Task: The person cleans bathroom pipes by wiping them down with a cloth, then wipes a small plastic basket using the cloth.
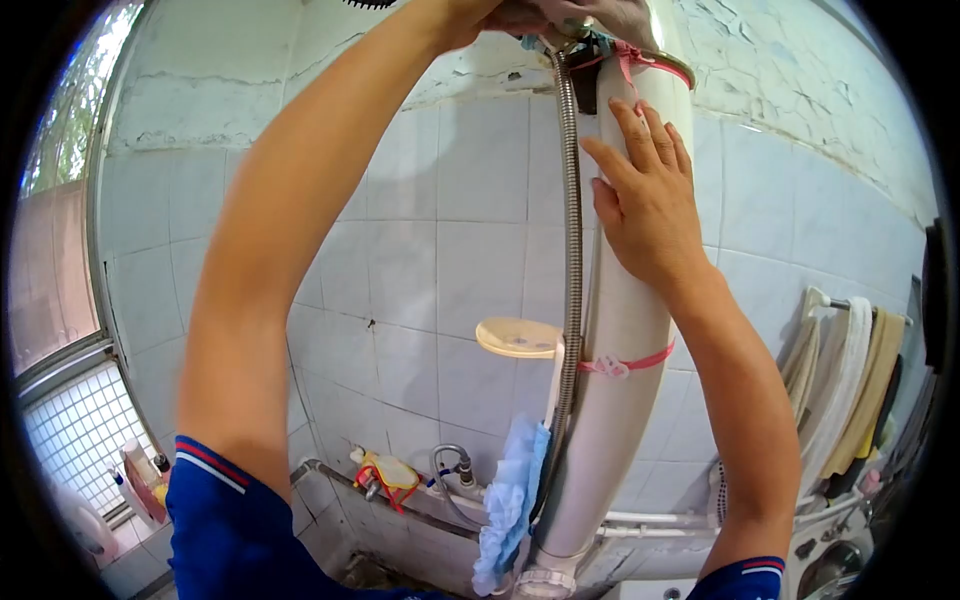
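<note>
My right hand lies flat with fingers apart against a thick white pipe that runs up the tiled wall. My left hand is raised to the top edge of the view, where it grips a pinkish cloth at the pipe's upper end; most of that hand is cut off. A metal shower hose hangs down alongside the pipe. Pink string ties the hose to the pipe at mid-height and again near the top.
A cream soap dish sticks out beside the hose. A light blue cloth hangs low on the pipe. Taps and wall pipes run along the bottom. Towels hang on a rail at right. A window is at left.
</note>
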{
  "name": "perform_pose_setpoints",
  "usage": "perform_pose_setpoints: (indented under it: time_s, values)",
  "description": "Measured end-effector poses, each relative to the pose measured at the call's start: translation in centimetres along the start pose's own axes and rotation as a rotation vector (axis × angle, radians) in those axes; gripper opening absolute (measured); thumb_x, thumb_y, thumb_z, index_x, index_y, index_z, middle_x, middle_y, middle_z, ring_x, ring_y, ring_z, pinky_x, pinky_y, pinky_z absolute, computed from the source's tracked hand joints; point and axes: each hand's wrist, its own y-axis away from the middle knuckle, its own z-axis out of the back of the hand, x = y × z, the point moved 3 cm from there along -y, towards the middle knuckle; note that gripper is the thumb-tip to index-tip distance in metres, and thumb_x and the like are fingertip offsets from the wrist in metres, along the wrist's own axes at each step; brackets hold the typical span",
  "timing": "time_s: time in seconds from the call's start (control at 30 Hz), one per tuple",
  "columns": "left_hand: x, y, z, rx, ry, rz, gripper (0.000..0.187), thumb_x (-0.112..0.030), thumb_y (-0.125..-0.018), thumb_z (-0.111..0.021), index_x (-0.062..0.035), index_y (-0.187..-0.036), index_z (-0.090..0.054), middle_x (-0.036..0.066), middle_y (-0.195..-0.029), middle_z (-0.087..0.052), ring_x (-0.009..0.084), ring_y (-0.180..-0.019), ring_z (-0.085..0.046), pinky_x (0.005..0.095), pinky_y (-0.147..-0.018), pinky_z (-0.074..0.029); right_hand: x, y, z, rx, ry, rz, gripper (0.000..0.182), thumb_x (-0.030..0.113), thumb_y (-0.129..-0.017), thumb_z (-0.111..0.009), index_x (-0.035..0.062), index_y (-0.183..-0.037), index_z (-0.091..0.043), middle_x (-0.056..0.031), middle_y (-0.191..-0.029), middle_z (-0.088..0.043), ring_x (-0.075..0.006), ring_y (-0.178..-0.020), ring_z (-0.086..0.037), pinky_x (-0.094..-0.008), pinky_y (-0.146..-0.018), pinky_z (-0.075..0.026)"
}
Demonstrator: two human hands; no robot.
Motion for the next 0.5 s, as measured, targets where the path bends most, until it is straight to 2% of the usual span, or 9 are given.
perform_pose_setpoints:
  time_s: [0.03,0.1,0.17,0.23,0.3,0.37,0.4,0.43,0.5]
  values:
    - [0.3,0.9,1.3,-0.023,0.046,-0.111,0.020,-0.028,-0.090,-0.051,-0.0162,-0.095,-0.066,0.002,-0.078,-0.066,0.0121,-0.058,-0.060,0.0256,-0.054,-0.049,0.2,-0.2,0.1,-0.001,0.001,-0.001,0.038,0.007,-0.079,-0.065,0.0132,-0.116,-0.063,-0.0136,-0.140,-0.048,-0.0348,-0.138,-0.034,-0.0510,-0.114,-0.026]
    - [1.7,4.4,0.3,-0.118,0.413,-0.099,0.019,-0.031,-0.090,-0.063,-0.0146,-0.098,-0.065,0.001,-0.084,-0.066,0.0092,-0.069,-0.060,0.0272,-0.057,-0.047,0.8,-0.7,0.5,-0.081,0.044,0.017,0.051,0.010,-0.080,-0.069,0.0172,-0.128,-0.055,-0.0130,-0.146,-0.040,-0.0364,-0.139,-0.031,-0.0542,-0.112,-0.027]
    - [4.8,6.2,1.3,-0.189,0.125,-0.075,0.032,-0.033,-0.091,-0.055,-0.0123,-0.115,-0.061,0.006,-0.099,-0.066,0.0166,-0.086,-0.066,0.0318,-0.075,-0.055,0.1,-2.2,0.4,-0.104,0.105,0.048,0.054,0.016,-0.081,-0.070,0.0177,-0.132,-0.052,-0.0128,-0.146,-0.039,-0.0369,-0.138,-0.030,-0.0554,-0.111,-0.027]
    - [6.8,7.4,1.4,-0.314,0.153,0.033,0.026,-0.027,-0.096,-0.053,-0.0046,-0.107,-0.058,0.006,-0.094,-0.067,0.0146,-0.080,-0.067,0.0291,-0.074,-0.059,-0.7,-4.1,0.0,-0.123,0.165,0.077,0.058,0.023,-0.082,-0.071,0.0182,-0.135,-0.049,-0.0126,-0.147,-0.038,-0.0373,-0.138,-0.030,-0.0566,-0.110,-0.027]
    - [8.9,7.2,1.4,-0.384,0.260,0.099,0.025,-0.026,-0.097,-0.053,-0.0044,-0.109,-0.057,0.008,-0.097,-0.066,0.0164,-0.080,-0.067,0.0287,-0.071,-0.059,-1.5,-6.2,-0.5,-0.190,0.183,0.036,0.071,0.032,-0.081,-0.073,0.0193,-0.143,-0.041,-0.0146,-0.152,-0.031,-0.0401,-0.140,-0.026,-0.0554,-0.109,-0.027]
    - [12.4,5.2,2.3,-0.569,0.546,0.110,0.023,-0.023,-0.097,-0.053,-0.0040,-0.109,-0.057,0.010,-0.101,-0.065,0.0189,-0.081,-0.067,0.0306,-0.071,-0.059,-2.0,-6.8,-1.8,-0.171,0.125,0.046,0.073,0.038,-0.084,-0.070,0.0200,-0.146,-0.037,-0.0150,-0.151,-0.034,-0.0406,-0.139,-0.029,-0.0554,-0.110,-0.026]
    - [12.8,4.1,2.0,-0.642,0.547,0.160,0.023,-0.021,-0.096,-0.054,-0.0033,-0.109,-0.056,0.012,-0.103,-0.064,0.0213,-0.083,-0.068,0.0327,-0.073,-0.059,-1.5,-7.0,-2.1,-0.128,0.242,0.025,0.071,0.039,-0.085,-0.068,0.0197,-0.146,-0.037,-0.0147,-0.150,-0.035,-0.0404,-0.138,-0.029,-0.0550,-0.110,-0.026]
    - [12.5,3.0,1.3,-0.634,0.567,0.024,0.019,-0.019,-0.095,-0.055,-0.0042,-0.107,-0.057,0.010,-0.098,-0.064,0.0211,-0.084,-0.068,0.0337,-0.077,-0.059,-1.3,-7.1,-2.5,-0.083,0.359,0.008,0.070,0.040,-0.087,-0.066,0.0195,-0.146,-0.037,-0.0143,-0.150,-0.036,-0.0401,-0.138,-0.030,-0.0545,-0.111,-0.025]
    - [11.6,0.4,1.0,-0.406,0.552,-0.075,0.015,-0.018,-0.094,-0.054,-0.0065,-0.103,-0.057,0.007,-0.089,-0.065,0.0202,-0.083,-0.069,0.0348,-0.079,-0.059,-1.5,-7.0,-2.9,-0.074,0.370,0.019,0.068,0.041,-0.088,-0.065,0.0192,-0.146,-0.037,-0.0134,-0.150,-0.037,-0.0394,-0.138,-0.030,-0.0541,-0.111,-0.025]
